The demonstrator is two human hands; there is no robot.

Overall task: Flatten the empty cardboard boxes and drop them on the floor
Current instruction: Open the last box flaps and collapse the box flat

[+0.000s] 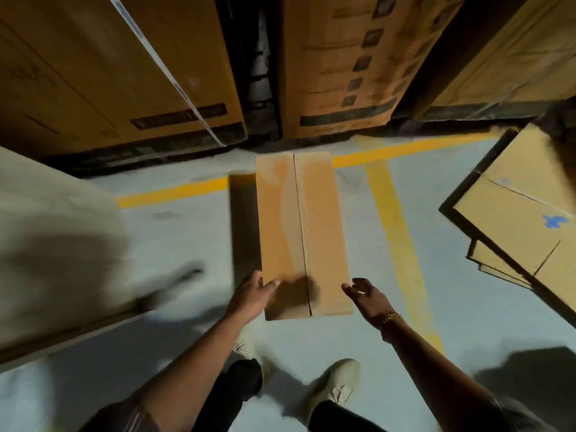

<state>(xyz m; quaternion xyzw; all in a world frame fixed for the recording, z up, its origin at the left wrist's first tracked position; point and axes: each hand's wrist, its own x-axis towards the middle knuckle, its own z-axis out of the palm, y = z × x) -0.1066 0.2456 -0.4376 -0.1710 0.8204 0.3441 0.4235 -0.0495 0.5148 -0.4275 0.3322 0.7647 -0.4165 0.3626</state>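
Along the box's near edge, left grip loose-fingered against one corner, right grip spread, empty, beside the other.

Ahead of your left hand tall stacked cartons wall off the dim aisle, while just right of your right hand yellow painted lines cross the pale grey floor.
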